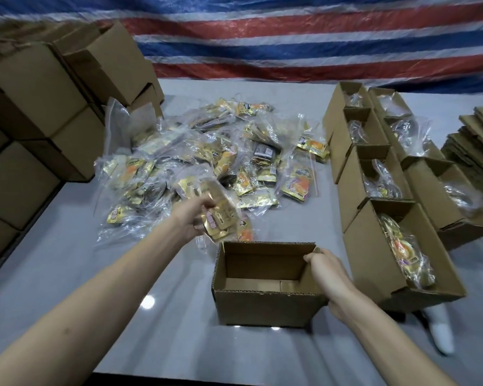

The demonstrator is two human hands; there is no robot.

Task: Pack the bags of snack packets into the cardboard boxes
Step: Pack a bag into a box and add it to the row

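An open cardboard box [265, 305] stands empty near the front middle of the grey table [67, 260]. My right hand [325, 270] grips the box's right wall at the rim. My left hand [191, 218] holds a clear bag of gold snack packets [220, 211] just beyond the box's far left corner. Behind it lies a big heap of similar bags [206, 151] across the table's middle.
Two rows of open boxes [373, 246] with bags inside line the right side. Closed boxes [34, 107] are stacked at the left. Flat cardboard [474, 151] is piled at the far right. A striped tarp [290, 37] hangs behind. A white object [440, 332] lies by the table's right front.
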